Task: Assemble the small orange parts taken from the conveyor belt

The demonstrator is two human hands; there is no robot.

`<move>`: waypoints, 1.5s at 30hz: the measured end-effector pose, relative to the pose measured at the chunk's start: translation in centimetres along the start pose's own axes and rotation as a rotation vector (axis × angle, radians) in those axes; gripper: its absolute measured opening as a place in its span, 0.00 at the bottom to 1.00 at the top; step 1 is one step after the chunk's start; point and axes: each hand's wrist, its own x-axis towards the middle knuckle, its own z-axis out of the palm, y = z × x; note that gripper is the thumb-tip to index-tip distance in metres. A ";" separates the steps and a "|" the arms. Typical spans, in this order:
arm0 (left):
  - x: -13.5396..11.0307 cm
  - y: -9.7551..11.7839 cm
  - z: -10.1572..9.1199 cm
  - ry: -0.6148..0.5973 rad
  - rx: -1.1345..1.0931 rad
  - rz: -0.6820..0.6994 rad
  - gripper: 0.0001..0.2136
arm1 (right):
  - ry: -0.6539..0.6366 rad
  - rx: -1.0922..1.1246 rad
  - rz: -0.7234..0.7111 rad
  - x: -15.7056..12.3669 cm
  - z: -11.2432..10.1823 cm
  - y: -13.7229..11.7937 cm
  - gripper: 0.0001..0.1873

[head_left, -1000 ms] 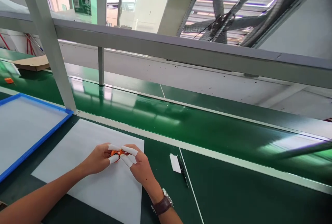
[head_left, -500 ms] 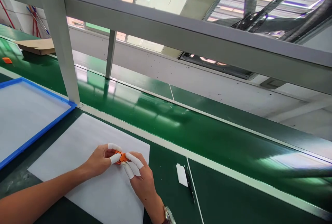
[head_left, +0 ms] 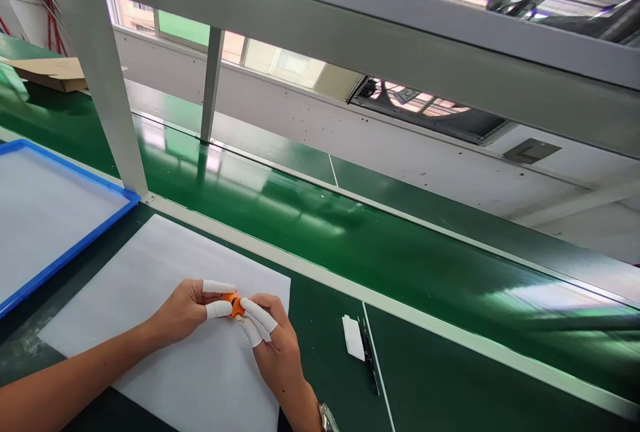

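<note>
A small orange plastic part (head_left: pixel 233 303) with a dark spot at its middle is pinched between both hands, above a white sheet (head_left: pixel 165 265). From its left side my left hand (head_left: pixel 193 305) grips it between thumb and forefinger. My right hand (head_left: pixel 274 335) closes on its right side with the fingertips. White finger cots cover the thumb and forefinger of each hand. The fingers hide parts of the orange piece, so its exact kind does not show.
Left of the sheet lies a blue-framed tray (head_left: pixel 70 245). To the right are a white card (head_left: pixel 353 337) and a thin black object (head_left: pixel 370 359). A metal post (head_left: pixel 100 79) and crossbar (head_left: pixel 350 45) stand before the green conveyor belt (head_left: pixel 300 219). A cardboard box (head_left: pixel 55 72) sits far left.
The orange part has turned between the fingers and now shows a rounder face with a dark spot. My left fingers are straighter. The camera has tilted slightly, and an orange piece at far left left view.
</note>
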 end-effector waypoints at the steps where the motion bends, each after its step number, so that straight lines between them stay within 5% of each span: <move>1: 0.1 -0.2 0.0 -0.010 -0.011 0.003 0.15 | -0.006 0.009 0.016 0.0 0.1 -0.1 0.28; 7: 0.0 -1.2 0.3 0.036 0.020 -0.002 0.16 | -0.062 0.086 0.095 0.2 0.0 -0.4 0.24; 12: -0.3 -1.5 0.6 0.060 0.054 0.019 0.16 | -0.135 0.502 0.522 0.5 -0.6 -0.8 0.11; 16: -0.6 -2.1 0.6 0.033 0.083 0.023 0.17 | -0.160 0.711 0.720 0.7 -0.6 -1.0 0.24; 23: -0.9 -1.8 0.8 -0.032 0.215 0.092 0.17 | -0.147 0.621 0.738 0.6 -0.3 -1.3 0.23; 31: -0.6 -1.4 1.3 0.039 0.255 0.077 0.15 | -0.137 0.664 0.691 0.2 0.0 -0.6 0.27; 37: -0.4 -1.6 0.7 0.066 0.252 0.057 0.15 | -0.110 0.414 0.670 0.2 -1.0 -0.4 0.23; 45: -0.6 -1.9 1.1 0.025 0.194 0.054 0.15 | -0.149 0.646 0.814 1.1 -0.8 -1.3 0.29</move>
